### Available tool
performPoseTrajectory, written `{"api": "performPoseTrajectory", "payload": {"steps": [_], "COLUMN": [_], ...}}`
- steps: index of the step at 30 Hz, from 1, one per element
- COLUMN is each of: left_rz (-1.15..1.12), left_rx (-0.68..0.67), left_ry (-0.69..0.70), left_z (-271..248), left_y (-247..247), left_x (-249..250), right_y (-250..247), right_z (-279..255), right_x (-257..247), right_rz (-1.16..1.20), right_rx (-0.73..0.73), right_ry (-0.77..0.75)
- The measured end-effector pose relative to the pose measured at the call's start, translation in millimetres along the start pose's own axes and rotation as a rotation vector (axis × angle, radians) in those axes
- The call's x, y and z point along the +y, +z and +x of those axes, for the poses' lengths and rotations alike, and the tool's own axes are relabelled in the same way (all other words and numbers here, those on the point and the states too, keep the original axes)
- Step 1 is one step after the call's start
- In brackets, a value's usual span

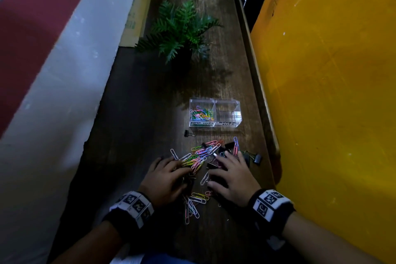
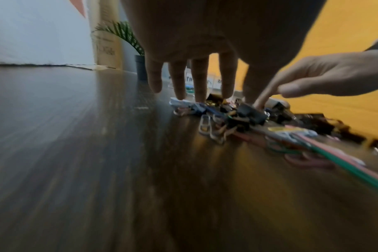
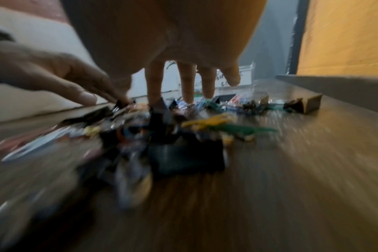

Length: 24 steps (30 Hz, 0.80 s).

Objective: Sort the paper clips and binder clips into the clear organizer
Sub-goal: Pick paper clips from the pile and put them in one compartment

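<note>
Showing what wrist views blur: paper clips [image 1: 202,114] filling organizer's [image 1: 215,124] left compartment.

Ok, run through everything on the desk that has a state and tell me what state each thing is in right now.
Clear organizer: upright, open-topped.
Left compartment: holds coloured paper clips.
Right compartment: looks empty.
Mixed clip pile: loose on the desk, unsorted.
Lone binder clip: apart from the pile, beside the organizer.
Left hand: fingers spread on the pile.
Right hand: fingers spread on the pile.
Potted plant: upright.
</note>
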<state>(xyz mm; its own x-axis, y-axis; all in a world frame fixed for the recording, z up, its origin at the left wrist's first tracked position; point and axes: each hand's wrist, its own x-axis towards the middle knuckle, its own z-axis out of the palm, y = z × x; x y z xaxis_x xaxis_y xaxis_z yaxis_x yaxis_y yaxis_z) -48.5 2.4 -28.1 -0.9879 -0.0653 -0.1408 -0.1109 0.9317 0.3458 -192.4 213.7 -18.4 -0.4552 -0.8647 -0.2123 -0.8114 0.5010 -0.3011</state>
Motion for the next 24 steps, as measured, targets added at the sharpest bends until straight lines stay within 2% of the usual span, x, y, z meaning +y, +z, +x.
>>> {"api": "performPoseTrajectory", "payload": {"steps": [2,4,9,13,17,21,24], "left_rz": [-0.032,-0.06,-0.089,-0.139,-0.16,-0.232,-0.216], "left_rx": [0.045,0.064,0.066,-0.098,-0.168,-0.162,-0.221], "left_ry": [-0.02,-0.051,-0.217,-0.407,-0.485,-0.539,-0.538], "left_z": [4,11,35,54,66,71,75], "left_y": [-2,-6,-17,-24,-28,-30,-34], "left_x": [2,3,-11,-18,-13,-14,-11], "right_y": [0,-4,-21,-25,-26,-24,-23], "right_z": [6,15,48,68,70,58,51], "right_x": [3,2,-10,-17,-16,-13,-10], "right_rz": [0.012,-0.014,0.008,0.005,0.019,0.059,0.056], "right_rx": [0.152,0.205,0.145,0.128,0.126,0.153,0.086], "right_ry": [0.013,0.028,0.028,0.009,0.021,0.04,0.077]}}
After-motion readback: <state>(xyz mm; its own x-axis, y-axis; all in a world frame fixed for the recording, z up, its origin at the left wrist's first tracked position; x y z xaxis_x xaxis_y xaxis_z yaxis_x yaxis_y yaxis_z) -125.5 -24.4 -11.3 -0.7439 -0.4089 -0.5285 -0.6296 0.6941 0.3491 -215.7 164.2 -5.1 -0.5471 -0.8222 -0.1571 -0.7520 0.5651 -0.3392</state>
